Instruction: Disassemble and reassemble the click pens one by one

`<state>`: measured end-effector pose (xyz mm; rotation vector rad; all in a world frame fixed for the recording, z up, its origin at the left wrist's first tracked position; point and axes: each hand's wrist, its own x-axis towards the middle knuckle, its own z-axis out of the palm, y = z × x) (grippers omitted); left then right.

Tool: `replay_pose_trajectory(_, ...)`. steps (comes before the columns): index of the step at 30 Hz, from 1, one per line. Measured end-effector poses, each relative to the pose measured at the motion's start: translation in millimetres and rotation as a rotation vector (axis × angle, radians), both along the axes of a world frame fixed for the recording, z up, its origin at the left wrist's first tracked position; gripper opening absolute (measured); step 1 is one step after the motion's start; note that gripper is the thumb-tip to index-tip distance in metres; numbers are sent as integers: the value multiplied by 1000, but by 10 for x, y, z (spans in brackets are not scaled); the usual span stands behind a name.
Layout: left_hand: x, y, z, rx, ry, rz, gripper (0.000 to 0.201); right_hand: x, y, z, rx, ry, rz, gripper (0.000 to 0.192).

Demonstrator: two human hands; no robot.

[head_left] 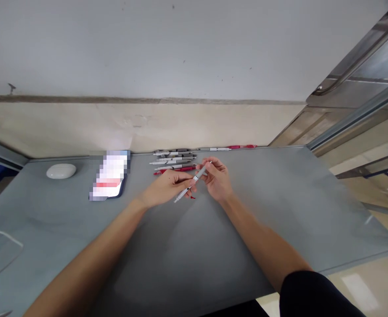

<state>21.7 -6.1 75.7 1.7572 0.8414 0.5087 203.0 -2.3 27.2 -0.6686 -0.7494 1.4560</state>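
From the head view, both your hands grasp one grey pen (194, 181) above the desk (279, 211), left hand (165, 187) low, right hand (217, 178) at its top, apparently mid-assembly; next, align the ends squarely.

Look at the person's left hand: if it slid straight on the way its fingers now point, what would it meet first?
The left hand points right and slightly away, and already grips the grey pen. Going on, it would probably meet the right hand first, which holds the pen's other end. Depth is hard to judge here.
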Motion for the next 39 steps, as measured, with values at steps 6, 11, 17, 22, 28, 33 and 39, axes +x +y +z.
replay_pose_trajectory(6, -15, 1, 37, 6, -2, 105, 28, 125, 72, 9, 12, -65, -55, 25)
replay_pose_trajectory(11, 89, 43, -41, -91, -352, 423, 32, 175, 77, 16, 105, -261, -108, 22)
replay_pose_trajectory(17, 328, 7, -114, -97, -643, 665, 32, 164, 28, -8, 178, -665, -123, 21)
replay_pose_trajectory(22, 434, -36, -176, -82, -686, 682, 33, 157, 46, -48, 227, -776, -163, 16)
replay_pose_trajectory(28, 385, -44, -263, -210, -716, 627, 33, 234, 109, -31, 72, -505, -155, 23)
replay_pose_trajectory(33, 330, -29, -341, -227, -643, 559, 42, 199, 161, -26, -56, -184, -169, 26)
replay_pose_trajectory(39, 161, 18, -390, 134, -245, 473, 37, 168, 268, -40, -184, 222, -293, 18)
